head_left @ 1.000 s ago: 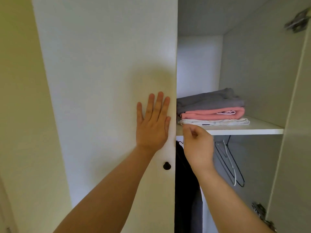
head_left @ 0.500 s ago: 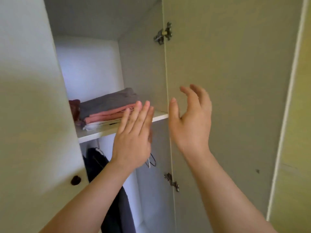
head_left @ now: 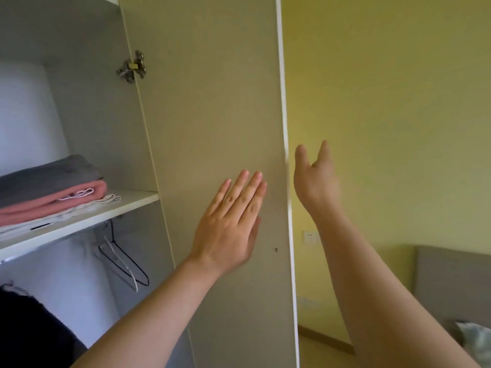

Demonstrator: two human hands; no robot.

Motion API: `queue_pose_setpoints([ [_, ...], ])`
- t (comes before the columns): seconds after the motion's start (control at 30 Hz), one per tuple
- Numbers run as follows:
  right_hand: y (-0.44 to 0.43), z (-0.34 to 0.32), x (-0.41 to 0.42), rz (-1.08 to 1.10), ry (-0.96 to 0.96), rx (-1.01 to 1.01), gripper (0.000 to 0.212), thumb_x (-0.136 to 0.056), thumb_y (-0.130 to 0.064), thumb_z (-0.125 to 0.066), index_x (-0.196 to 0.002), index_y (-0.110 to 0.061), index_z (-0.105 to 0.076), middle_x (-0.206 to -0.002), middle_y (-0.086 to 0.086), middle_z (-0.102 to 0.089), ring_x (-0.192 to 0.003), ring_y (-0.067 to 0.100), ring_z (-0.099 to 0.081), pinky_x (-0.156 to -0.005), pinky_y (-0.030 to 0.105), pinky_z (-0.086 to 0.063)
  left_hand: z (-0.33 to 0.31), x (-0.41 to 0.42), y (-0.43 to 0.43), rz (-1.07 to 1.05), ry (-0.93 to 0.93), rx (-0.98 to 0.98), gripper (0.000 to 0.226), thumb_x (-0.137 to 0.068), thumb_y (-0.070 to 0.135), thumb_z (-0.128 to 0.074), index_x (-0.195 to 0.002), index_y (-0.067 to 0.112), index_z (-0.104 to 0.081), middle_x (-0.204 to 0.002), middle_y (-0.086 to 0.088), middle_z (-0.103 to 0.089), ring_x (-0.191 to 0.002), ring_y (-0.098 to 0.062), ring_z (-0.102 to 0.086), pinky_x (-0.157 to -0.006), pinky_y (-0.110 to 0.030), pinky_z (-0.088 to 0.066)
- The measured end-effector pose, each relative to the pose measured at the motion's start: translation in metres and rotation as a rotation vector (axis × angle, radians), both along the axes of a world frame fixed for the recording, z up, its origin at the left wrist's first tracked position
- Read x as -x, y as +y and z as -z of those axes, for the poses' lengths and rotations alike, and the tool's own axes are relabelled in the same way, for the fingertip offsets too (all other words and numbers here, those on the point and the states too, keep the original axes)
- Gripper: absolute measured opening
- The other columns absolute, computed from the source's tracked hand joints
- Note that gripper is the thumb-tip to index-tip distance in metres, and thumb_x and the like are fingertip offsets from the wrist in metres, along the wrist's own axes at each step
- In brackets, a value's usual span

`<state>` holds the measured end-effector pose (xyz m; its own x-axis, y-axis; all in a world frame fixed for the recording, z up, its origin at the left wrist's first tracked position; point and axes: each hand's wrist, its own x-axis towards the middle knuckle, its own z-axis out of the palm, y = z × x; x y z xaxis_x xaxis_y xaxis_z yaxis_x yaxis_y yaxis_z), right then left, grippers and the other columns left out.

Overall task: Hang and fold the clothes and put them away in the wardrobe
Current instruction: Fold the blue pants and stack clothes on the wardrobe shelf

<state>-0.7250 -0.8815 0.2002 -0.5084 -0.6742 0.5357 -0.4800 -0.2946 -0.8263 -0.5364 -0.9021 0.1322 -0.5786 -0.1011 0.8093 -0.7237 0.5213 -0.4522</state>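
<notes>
The wardrobe's right door (head_left: 212, 128) stands open, its inner face toward me. My left hand (head_left: 231, 221) lies flat against that inner face with straight fingers. My right hand (head_left: 316, 179) reaches past the door's free edge (head_left: 287, 181) with fingers extended, holding nothing; whether it touches the outer face is hidden. On the shelf (head_left: 111, 211) at the left sits a stack of folded clothes: grey (head_left: 45, 176) on top, pink (head_left: 53, 200) below it, white (head_left: 79, 208) at the bottom. Empty wire hangers (head_left: 125, 261) dangle under the shelf. A dark hanging garment (head_left: 29, 328) shows at the lower left.
A metal hinge (head_left: 132, 67) joins the door to the wardrobe's side panel. A yellow wall (head_left: 398, 102) with a socket (head_left: 310, 237) fills the right. A grey bed headboard (head_left: 451, 277) and a pillow (head_left: 475, 338) are at the lower right.
My view has swung right from the left door to the right door. My left hand left the left door and now presses the right door; my right hand moved beyond its edge.
</notes>
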Motion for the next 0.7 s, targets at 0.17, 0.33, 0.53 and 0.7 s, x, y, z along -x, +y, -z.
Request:
queue_pose_setpoints([
  [0.17,-0.005,0.005,-0.02,-0.314,-0.117,-0.061,0.065,-0.102,-0.063,-0.03,-0.083,-0.01,-0.063,-0.068,-0.012,-0.058,-0.065,0.008,-0.053,-0.062,0.03,-0.041,0.0,0.004,-0.002,-0.018,0.017,-0.049,0.055,-0.106,0.024,-0.036,-0.157,0.004,-0.029,-0.168,-0.009,-0.018,-0.156,-0.028,-0.013,-0.125,-0.049,-0.019],
  [0.33,0.016,0.021,-0.04,-0.368,-0.102,0.128,0.067,-0.099,-0.066,-0.033,-0.057,-0.014,-0.041,-0.052,-0.003,-0.044,-0.048,0.014,-0.04,-0.053,0.03,-0.034,0.001,-0.01,0.009,0.109,0.171,-0.109,0.061,-0.108,0.035,-0.032,-0.157,0.0,-0.024,-0.167,-0.015,-0.019,-0.155,-0.03,-0.017,-0.123,-0.05,-0.025],
  [0.53,0.03,0.028,-0.106,-0.905,-0.259,0.121,0.048,-0.099,-0.044,-0.055,-0.07,-0.014,-0.077,-0.073,0.011,-0.075,-0.065,0.024,-0.073,-0.056,0.03,-0.056,0.003,-0.058,0.052,0.396,0.462,-0.167,0.072,-0.106,0.037,-0.037,-0.155,-0.01,-0.012,-0.164,-0.027,-0.018,-0.152,-0.04,-0.021,-0.123,-0.046,-0.027],
  [0.7,0.018,0.039,-0.19,-0.992,-0.114,0.17,0.012,-0.096,-0.03,-0.063,-0.088,-0.022,-0.067,-0.088,-0.007,-0.069,-0.086,0.011,-0.067,-0.083,0.038,-0.057,-0.008,-0.144,0.095,0.091,0.226,0.059,0.068,-0.099,0.019,-0.047,-0.159,0.003,-0.017,-0.167,-0.017,-0.009,-0.154,-0.037,-0.018,-0.123,-0.044,-0.025],
])
